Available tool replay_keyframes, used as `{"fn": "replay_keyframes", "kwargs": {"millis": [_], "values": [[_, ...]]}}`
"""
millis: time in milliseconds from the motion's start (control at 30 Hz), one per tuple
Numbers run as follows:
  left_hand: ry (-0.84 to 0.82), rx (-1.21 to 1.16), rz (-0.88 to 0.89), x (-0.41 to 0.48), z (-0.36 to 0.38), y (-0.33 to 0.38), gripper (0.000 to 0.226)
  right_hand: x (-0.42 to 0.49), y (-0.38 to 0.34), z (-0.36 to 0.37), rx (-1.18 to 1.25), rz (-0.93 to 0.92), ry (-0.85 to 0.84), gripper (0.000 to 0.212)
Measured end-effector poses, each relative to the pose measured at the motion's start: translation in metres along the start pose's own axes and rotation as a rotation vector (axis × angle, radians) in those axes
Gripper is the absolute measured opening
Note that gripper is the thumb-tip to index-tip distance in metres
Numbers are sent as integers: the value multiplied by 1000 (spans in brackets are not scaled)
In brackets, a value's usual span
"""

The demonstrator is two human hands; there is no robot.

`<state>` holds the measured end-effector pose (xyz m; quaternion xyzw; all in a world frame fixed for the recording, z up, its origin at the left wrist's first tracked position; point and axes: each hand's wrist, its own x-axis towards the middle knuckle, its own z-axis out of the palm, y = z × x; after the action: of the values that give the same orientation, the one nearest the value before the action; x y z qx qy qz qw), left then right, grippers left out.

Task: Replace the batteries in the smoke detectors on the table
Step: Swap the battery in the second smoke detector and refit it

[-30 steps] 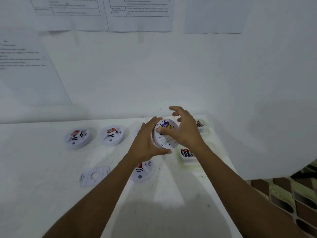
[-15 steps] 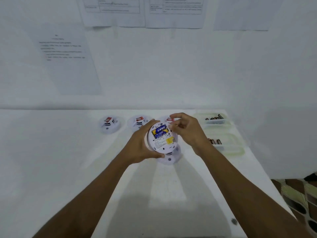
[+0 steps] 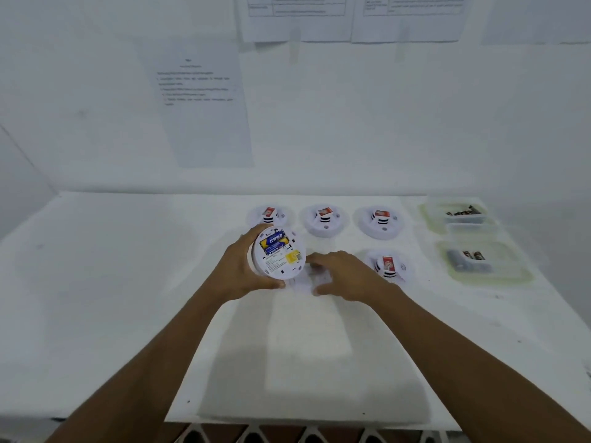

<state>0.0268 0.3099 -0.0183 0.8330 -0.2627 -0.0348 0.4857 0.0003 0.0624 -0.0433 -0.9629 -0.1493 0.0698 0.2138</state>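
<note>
My left hand (image 3: pixel 238 270) grips a round white smoke detector (image 3: pixel 281 263) tilted up off the table, its back facing me. Two blue and yellow batteries (image 3: pixel 275 246) sit in its open compartment. My right hand (image 3: pixel 347 278) is lowered to the table just right of it. Its fingers and thumb are curved round a flat white cover plate (image 3: pixel 305 278), which looks blurred. Three more detectors stand face up in a back row (image 3: pixel 270 215) (image 3: pixel 324 220) (image 3: pixel 380 222), and another detector (image 3: pixel 388 266) lies right of my right hand.
Two clear plastic containers with batteries stand at the table's right, one at the back (image 3: pixel 460 215) and one nearer (image 3: pixel 479 260). The white table (image 3: pixel 128 282) meets a wall hung with printed sheets (image 3: pixel 204 100). Its front edge runs near the bottom of the view.
My right hand left the held detector and dropped to the cover plate on the table. My left hand kept its grip on the detector, and my head turned so the scene shifted.
</note>
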Motion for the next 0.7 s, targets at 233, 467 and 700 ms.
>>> {"fn": "replay_keyframes", "kwargs": {"millis": [233,467,700], "values": [[-10,-21,4,0,-4,-7,97,-22,-10,-2,-59,-34,302,38],[-2,-49,20,7,16,2,93,-44,-21,-38,701,133,736,25],[-3,-55,105,21,47,25,91,-34,-36,-29,329,-2,707,21]]}}
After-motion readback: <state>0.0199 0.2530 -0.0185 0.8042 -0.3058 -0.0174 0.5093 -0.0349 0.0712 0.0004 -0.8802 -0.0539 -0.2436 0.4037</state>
